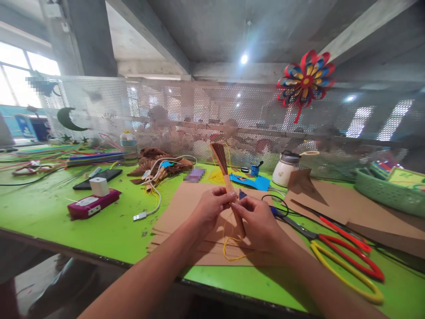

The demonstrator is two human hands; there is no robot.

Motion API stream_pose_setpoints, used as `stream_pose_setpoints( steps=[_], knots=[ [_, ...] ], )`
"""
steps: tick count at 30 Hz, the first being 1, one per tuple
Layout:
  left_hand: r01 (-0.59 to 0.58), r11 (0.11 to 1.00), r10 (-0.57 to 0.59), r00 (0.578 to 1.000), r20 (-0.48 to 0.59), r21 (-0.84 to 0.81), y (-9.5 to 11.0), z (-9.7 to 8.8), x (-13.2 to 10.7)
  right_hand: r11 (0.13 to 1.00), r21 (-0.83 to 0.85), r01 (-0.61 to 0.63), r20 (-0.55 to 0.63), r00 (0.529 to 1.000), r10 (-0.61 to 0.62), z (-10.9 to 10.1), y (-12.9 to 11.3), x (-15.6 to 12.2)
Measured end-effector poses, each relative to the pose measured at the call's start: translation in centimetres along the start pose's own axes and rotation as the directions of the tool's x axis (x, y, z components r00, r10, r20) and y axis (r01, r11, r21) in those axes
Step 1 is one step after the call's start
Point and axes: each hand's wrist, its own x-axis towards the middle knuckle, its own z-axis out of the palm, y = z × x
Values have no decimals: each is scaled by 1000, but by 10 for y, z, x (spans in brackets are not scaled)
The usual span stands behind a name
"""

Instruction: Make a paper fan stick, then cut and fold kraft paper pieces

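Apparent step: binding. Left hand [210, 204] and right hand [259, 216] grip the pleated paper bundle [219, 154], tilted above brown sheets [179, 208] on the desk [133, 239]. Yellow thread [225, 252] hangs below; the next move likely calls for compressing folds while tensioning it.

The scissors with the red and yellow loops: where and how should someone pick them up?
Probably by the red loop and yellow loop, coming from the near right. The scissors seem to lie flat, loops toward that side and metal end pointing away to the left, so a hand would meet handles rather than blades.
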Motion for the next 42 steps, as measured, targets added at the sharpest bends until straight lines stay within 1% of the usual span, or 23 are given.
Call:
stream_pose_setpoints(
  steps=[5,11,17,20,26,31,36,42],
  knots=[
    [9,1000,-9,1000,-1,-4,1,2,-1,998,-40,46,-10,999,-46,0,3,1],
    [29,1000,-29,1000,9,-6,2,2,-1,999,-41,33,-31,999,-34,1,1,1],
    [38,999,-38,999,23,-2,1,1,0,996,-64,54,-25,998,-56,-1,8,2],
    [45,999,-45,999,29,-4,0,0,0,996,-80,48,-30,998,-51,-1,8,2],
    [42,999,-42,998,37,7,-3,-3,2,993,-108,53,-23,998,-56,0,4,1],
    [30,999,-31,999,22,30,-1,-2,2,995,-81,52,-6,999,-52,0,3,1],
    [23,998,-23,1000,11,61,2,-1,1,995,-44,87,15,996,-86,0,0,1],
    [14,997,-16,999,32,72,4,2,-2,991,-115,67,39,997,-63,1,1,-2]
  ],
)
